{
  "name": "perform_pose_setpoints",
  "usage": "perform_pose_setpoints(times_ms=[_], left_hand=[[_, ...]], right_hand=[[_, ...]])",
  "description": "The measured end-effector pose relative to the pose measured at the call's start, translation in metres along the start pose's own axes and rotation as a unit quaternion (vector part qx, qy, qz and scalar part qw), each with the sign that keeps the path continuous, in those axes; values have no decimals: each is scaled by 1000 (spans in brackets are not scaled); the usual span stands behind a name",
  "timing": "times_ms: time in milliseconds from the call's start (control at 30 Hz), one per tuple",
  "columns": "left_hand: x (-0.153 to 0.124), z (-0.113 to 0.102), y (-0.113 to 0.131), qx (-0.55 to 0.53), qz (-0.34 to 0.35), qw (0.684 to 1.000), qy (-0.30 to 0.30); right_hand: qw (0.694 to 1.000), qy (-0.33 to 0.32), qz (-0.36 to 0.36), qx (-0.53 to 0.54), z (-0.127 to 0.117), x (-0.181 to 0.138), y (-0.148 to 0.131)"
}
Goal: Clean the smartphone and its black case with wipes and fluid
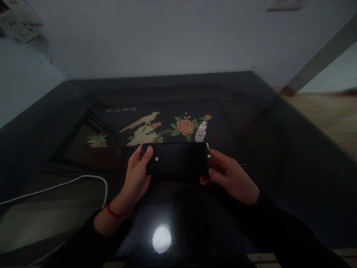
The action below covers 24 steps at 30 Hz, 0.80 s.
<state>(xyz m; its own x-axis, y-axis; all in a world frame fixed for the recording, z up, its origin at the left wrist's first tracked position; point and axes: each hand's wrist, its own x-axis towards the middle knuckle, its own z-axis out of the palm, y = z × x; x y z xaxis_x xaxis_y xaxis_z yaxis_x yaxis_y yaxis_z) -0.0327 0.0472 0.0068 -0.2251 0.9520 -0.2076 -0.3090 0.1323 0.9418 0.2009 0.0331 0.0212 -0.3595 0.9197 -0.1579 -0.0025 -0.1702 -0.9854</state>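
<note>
A black smartphone (178,159) is held sideways above the dark glossy table, its screen dark except for a small round striped mark near the left end. My left hand (138,169) is closed on the left end, thumb lying over the front and the other fingers behind. At the opposite end, my right hand (227,173) curls its fingers against the phone's edge. A small white piece (208,146) shows between the phone's upper right corner and those fingers; what it is, I cannot make out. Just beyond the phone stands a small dropper bottle (200,132) with a white top.
The dark tabletop (267,141) carries a picture of a bird and flowers (185,127). A white cable (80,178) curves across its left side. Behind is a pale wall (156,41); power strips (19,24) hang at upper left. Bright light reflects near the front.
</note>
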Motion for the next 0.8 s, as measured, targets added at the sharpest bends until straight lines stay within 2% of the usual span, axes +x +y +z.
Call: perform_pose_setpoints(times_ms=[233,400,600,800], left_hand=[[11,-11,8,79,33,996,-31],[7,-13,10,174,103,978,-53],[0,-10,12,227,138,963,-41],[-1,-12,17,234,120,962,-69]], right_hand=[[997,-73,28,-22,-11,-1,-5],[997,-26,-6,-67,-16,2,-8],[993,-19,-20,-113,-15,4,-6],[979,20,-32,-200,-12,5,-8]])
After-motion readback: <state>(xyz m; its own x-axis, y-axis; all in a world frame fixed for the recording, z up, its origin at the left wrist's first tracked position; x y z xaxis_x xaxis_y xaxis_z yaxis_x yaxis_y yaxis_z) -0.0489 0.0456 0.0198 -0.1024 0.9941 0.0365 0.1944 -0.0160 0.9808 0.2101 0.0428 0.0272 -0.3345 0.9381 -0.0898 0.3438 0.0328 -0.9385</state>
